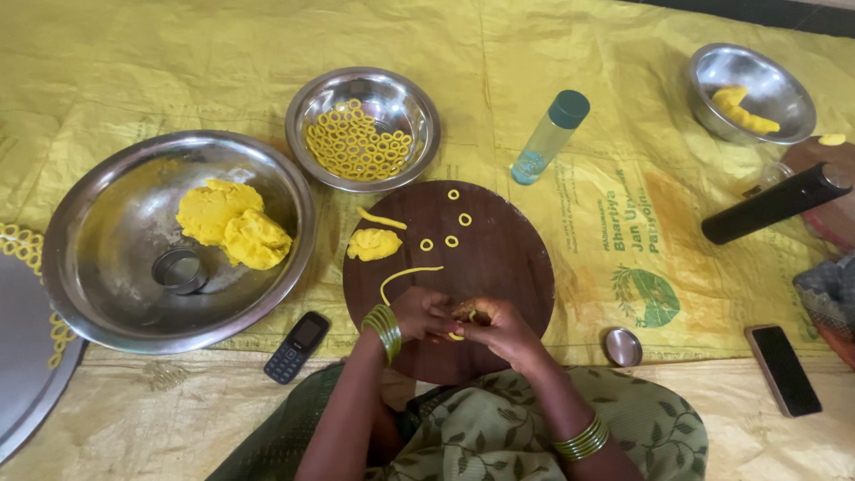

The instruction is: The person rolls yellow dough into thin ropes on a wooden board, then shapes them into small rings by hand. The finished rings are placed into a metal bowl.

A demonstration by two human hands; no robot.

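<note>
While both hands, left hand (426, 313) and right hand (500, 328), pinch together on a thin dough strand (457, 336) at the board's (508, 258) near edge, the strand appears soft, light, tear-prone, best gripped at its ends.

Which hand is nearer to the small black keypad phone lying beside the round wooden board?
Left. The left hand works over the board's near edge, just right of the keypad phone. The right hand sits farther right, beyond the left hand.
</note>
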